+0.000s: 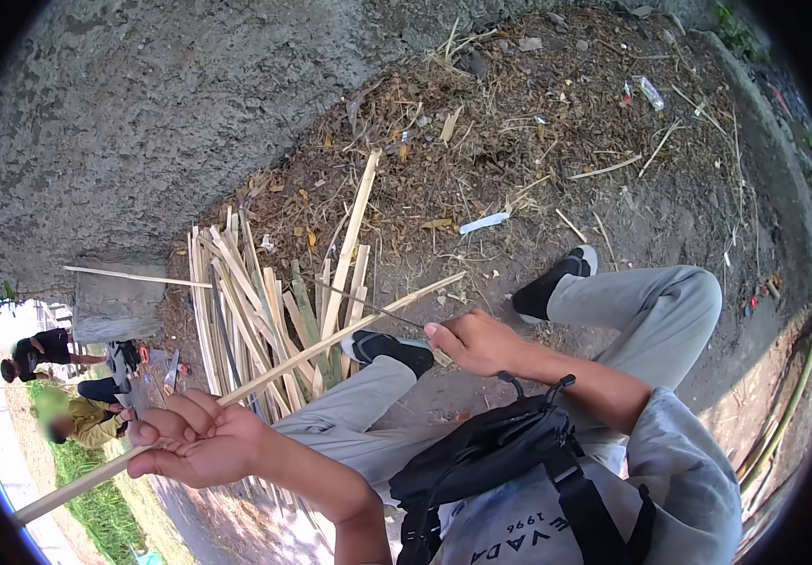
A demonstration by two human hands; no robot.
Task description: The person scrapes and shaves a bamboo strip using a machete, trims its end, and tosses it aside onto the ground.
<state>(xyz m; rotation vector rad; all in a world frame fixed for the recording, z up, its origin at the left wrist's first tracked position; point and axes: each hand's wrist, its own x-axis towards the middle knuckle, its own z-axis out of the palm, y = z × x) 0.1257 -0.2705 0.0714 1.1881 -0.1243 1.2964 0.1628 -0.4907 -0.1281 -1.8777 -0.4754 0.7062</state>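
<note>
Gripping a strip [279, 373] in the left hand [200, 441], a rod [354, 298] in the right hand [477, 341].

The left fingers curl snugly round the strip, pale, long, straight and flat-sided, which slants above the ground [669, 226]; the right fist closes on the rod, thin and dark, which crosses the strip in view, contact unclear. At the waist sits a bag [476, 447] of black fabric, its contents hidden. Beyond the hands, sticks [241, 315], pale, split and slender, lie in a loose heap near the ground's edge along the wall [180, 113], rough and grey. Brown, crumbly litter [330, 193] covers that same edge.
</note>
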